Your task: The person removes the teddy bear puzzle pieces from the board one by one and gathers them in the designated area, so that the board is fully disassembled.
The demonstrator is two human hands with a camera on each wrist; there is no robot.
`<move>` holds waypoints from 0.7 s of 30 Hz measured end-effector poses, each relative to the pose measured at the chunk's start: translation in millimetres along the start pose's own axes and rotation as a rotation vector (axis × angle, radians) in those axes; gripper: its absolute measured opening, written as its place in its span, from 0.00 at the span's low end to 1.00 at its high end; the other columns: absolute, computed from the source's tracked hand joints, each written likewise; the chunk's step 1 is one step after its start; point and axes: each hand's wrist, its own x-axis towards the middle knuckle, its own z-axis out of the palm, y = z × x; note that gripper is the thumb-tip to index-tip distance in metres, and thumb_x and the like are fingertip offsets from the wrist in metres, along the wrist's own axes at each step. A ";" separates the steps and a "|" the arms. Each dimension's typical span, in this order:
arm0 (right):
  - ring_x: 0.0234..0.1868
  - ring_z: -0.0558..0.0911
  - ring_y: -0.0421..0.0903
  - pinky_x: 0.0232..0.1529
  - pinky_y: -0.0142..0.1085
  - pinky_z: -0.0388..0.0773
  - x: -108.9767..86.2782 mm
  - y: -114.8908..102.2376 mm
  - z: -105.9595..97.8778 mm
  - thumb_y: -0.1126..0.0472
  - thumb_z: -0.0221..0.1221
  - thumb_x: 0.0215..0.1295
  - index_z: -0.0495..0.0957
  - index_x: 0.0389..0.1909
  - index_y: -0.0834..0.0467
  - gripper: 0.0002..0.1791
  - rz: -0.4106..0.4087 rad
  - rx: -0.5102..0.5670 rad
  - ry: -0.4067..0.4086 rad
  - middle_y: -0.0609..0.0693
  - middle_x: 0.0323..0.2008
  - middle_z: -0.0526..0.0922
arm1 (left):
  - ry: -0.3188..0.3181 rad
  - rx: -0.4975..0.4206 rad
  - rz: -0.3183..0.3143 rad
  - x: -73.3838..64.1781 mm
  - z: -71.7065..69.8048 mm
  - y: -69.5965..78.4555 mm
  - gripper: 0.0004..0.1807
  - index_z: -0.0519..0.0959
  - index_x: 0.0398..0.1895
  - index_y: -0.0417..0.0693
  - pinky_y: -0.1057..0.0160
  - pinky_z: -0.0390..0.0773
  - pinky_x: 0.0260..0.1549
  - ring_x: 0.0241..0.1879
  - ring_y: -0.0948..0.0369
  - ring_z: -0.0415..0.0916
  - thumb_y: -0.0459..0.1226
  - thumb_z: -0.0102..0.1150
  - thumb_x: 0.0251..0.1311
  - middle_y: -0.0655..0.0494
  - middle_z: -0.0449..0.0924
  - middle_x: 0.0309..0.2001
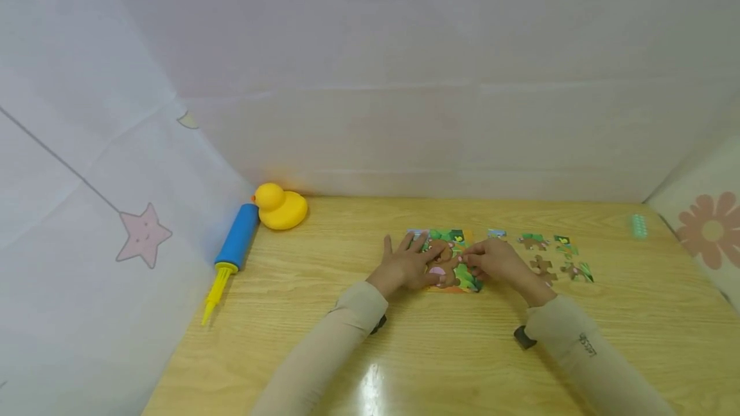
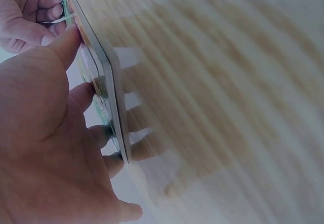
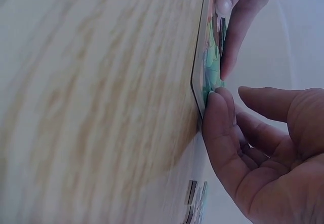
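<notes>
A bear jigsaw puzzle (image 1: 453, 289) lies on the table, partly assembled on a thin flat board. My left hand (image 1: 403, 268) rests on its left part with fingers spread; in the left wrist view, the left hand's (image 2: 55, 133) fingertips press along the board's edge. My right hand (image 1: 496, 262) is at the puzzle's right side, fingers bent. In the right wrist view, the right hand's (image 3: 263, 143) thumb and a fingertip pinch at a green puzzle piece (image 3: 211, 74) at the corner. The fingers partly hide that piece.
Several loose pieces lie right of the puzzle, among them a brown piece (image 1: 542, 267) and a green-and-brown piece (image 1: 533, 241). A yellow toy duck (image 1: 283, 209) and a blue-and-yellow hand pump (image 1: 238, 236) stand at the left. A small green item (image 1: 639, 226) lies far right. Fabric walls enclose the table.
</notes>
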 end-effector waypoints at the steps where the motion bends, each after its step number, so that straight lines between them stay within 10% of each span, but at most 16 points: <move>1: 0.34 0.85 0.42 0.38 0.37 0.87 -0.2 0.0 -0.1 0.60 0.54 0.77 0.83 0.53 0.67 0.17 0.000 -0.003 0.002 0.55 0.38 0.87 | 0.001 0.002 0.001 0.1 0.1 0.0 0.41 0.43 0.81 0.79 0.28 0.35 0.74 0.83 0.51 0.32 0.69 0.41 0.68 0.60 0.33 0.84; 21: 0.34 0.82 0.45 0.38 0.39 0.85 -5.6 2.4 1.1 0.61 0.56 0.76 0.83 0.51 0.63 0.13 -0.004 0.035 0.029 0.55 0.36 0.85 | -0.004 -0.009 0.003 3.2 3.5 -1.4 0.42 0.42 0.81 0.80 0.28 0.36 0.74 0.83 0.52 0.31 0.71 0.40 0.67 0.61 0.32 0.84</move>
